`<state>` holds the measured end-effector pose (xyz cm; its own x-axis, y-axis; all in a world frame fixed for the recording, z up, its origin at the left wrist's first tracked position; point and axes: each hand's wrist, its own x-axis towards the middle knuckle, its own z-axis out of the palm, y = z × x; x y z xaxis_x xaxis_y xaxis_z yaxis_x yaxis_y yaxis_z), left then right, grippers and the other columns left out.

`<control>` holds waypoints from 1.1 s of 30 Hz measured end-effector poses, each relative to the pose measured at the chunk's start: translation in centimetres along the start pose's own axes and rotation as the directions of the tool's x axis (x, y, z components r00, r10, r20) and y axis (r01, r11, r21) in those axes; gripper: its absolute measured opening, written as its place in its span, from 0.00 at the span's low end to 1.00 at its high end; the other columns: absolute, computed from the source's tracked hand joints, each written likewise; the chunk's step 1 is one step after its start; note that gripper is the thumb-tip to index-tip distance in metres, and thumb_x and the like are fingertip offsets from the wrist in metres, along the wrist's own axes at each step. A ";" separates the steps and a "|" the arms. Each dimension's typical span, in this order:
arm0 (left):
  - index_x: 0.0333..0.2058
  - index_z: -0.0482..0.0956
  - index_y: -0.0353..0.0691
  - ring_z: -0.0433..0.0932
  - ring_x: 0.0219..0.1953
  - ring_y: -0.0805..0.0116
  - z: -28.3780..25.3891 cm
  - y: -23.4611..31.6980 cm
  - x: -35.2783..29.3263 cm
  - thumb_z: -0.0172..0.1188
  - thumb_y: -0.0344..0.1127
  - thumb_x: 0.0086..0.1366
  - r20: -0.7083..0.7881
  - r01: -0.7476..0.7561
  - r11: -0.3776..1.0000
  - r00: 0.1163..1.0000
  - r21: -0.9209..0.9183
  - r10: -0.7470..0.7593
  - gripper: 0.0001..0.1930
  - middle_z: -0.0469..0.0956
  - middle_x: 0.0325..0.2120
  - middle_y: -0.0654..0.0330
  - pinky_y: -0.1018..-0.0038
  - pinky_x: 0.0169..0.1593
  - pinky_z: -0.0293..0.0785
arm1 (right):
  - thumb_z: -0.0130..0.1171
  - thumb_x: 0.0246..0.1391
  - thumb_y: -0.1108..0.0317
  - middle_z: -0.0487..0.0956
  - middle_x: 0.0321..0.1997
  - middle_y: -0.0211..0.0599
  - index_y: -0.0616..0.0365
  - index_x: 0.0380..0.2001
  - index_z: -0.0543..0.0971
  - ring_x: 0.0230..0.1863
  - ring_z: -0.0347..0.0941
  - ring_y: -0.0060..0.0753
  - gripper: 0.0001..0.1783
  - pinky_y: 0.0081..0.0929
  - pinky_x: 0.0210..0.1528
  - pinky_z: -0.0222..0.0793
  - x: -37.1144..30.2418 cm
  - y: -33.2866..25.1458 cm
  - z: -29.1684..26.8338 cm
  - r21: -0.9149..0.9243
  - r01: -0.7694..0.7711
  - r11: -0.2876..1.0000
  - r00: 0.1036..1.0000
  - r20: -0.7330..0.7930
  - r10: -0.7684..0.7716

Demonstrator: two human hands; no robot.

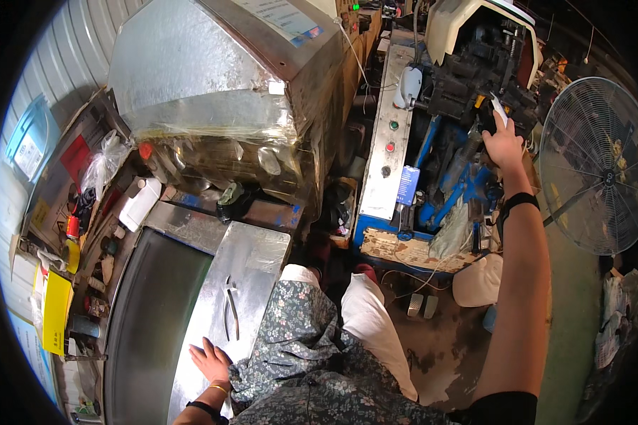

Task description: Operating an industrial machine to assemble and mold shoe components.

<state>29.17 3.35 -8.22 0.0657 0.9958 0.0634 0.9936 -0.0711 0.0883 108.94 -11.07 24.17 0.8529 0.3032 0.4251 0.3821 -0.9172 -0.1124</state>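
Note:
My left hand (211,361) lies flat with fingers apart on a shiny metal tabletop (255,248), holding nothing. Just beyond its fingertips rests a pair of long, thin metal tongs or pliers (232,312). My right arm is stretched far forward to a blue machine with a black mechanism (468,78). There my right hand (505,147) has its fingertips at the lower end of a small white strip (500,110), which it seems to pinch. The strip's exact kind is too small to tell.
A control panel with buttons (392,142) runs along the machine's left side. A large caged fan (606,170) stands to the right. A dark conveyor belt (156,304) lies left of the tabletop, below a big metal hood (198,64). Foot pedals (422,306) are on the floor.

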 end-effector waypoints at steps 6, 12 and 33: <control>0.63 0.64 0.43 0.47 0.68 0.32 0.2 -0.2 0.2 0.46 0.43 0.68 -0.035 -0.023 1.000 0.999 0.005 0.023 0.26 0.47 0.65 0.30 0.48 0.69 0.45 | 0.52 0.54 0.50 0.54 0.73 0.46 0.32 0.69 0.58 0.62 0.61 0.68 0.38 0.46 0.64 0.60 0.2 -0.2 -0.7 0.013 -0.002 1.000 1.000 0.011 0.002; 0.63 0.65 0.43 0.46 0.68 0.32 -0.5 0.2 0.0 0.46 0.43 0.67 0.007 0.000 1.000 1.000 -0.002 0.000 0.26 0.48 0.65 0.29 0.48 0.69 0.45 | 0.51 0.54 0.50 0.52 0.74 0.47 0.33 0.69 0.58 0.65 0.58 0.67 0.38 0.47 0.66 0.57 1.3 -1.0 -4.0 0.000 -0.009 1.000 0.987 0.160 0.009; 0.63 0.65 0.42 0.46 0.67 0.31 -0.6 0.4 -0.3 0.44 0.44 0.68 -0.039 -0.021 1.000 0.999 -0.013 0.021 0.26 0.46 0.65 0.28 0.48 0.69 0.44 | 0.51 0.54 0.49 0.54 0.73 0.47 0.33 0.69 0.59 0.64 0.60 0.69 0.38 0.47 0.67 0.56 1.1 -0.8 -3.9 0.002 0.015 1.000 0.994 0.109 -0.015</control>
<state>29.54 3.01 -7.61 0.0828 0.9911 0.1038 0.9906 -0.0933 0.1000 108.16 -11.02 28.21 0.8808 0.3430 0.3264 0.3952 -0.9123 -0.1077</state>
